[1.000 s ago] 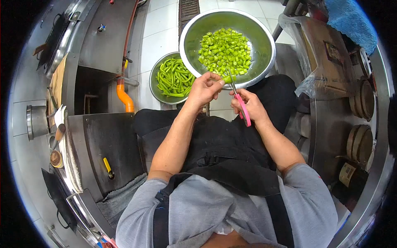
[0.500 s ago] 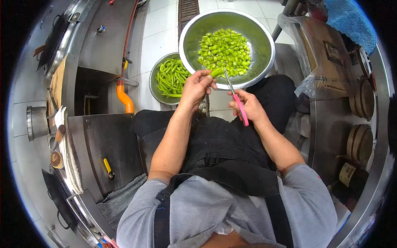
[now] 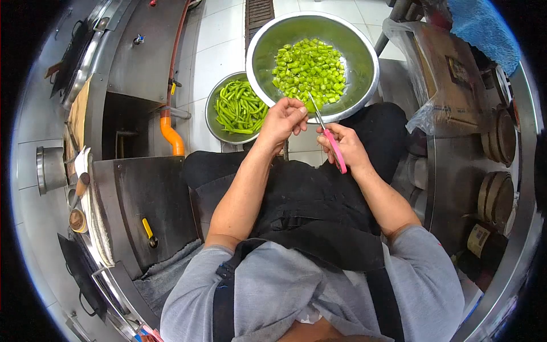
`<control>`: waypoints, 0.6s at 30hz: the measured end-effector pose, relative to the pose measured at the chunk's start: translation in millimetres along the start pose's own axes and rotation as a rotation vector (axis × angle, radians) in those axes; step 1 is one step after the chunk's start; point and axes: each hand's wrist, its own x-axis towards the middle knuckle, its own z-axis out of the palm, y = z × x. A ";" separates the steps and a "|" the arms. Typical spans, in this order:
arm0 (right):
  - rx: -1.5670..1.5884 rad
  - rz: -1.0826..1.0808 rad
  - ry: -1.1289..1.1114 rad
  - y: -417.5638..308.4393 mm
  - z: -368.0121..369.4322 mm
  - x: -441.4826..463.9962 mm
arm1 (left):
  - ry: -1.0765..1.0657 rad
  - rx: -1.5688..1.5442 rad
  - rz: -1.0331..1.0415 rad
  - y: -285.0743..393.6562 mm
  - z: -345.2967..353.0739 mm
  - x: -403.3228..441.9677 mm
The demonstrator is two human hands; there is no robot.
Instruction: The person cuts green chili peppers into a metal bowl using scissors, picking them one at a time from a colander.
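Note:
My left hand [image 3: 285, 121] is closed in a pinch over the near rim of a large steel bowl [image 3: 362, 64], holding a green pepper [image 3: 310, 106]. My right hand [image 3: 347, 149] grips scissors [image 3: 334, 149] with pink handles. The scissor blades point up and away, beside the pepper's end; the exact contact is too small to tell. Inside the large bowl lies a heap of cut green pepper pieces [image 3: 310, 67]. To its left, a smaller steel bowl [image 3: 211, 121] holds many long whole green peppers [image 3: 238, 105].
Steel cabinets [image 3: 145, 199] stand on my left, with an orange pipe [image 3: 171, 137] beside them. A cardboard box [image 3: 456, 80] in plastic and stacked round pans [image 3: 494, 196] are on the right. White tiles [image 3: 219, 57] and a drain grate [image 3: 259, 14] lie ahead.
My left hand has shifted slightly right, toward the scissors. Less of the pepper shows beyond its fingers. My right hand and the scissors have moved slightly right.

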 end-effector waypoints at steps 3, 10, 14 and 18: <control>-0.008 0.004 0.006 -1.3 0.3 -1.3 | 0.018 0.004 -0.003 -1.2 -1.3 2.1; -0.105 0.074 0.003 -6.0 0.4 -1.7 | 0.094 0.056 0.044 -1.1 -8.0 4.9; -0.089 0.052 -0.019 -0.6 0.5 0.9 | 0.132 0.019 0.058 3.9 -14.2 6.2; -0.010 -0.006 -0.060 9.7 0.2 3.6 | 0.107 -0.048 0.054 5.9 -10.6 4.4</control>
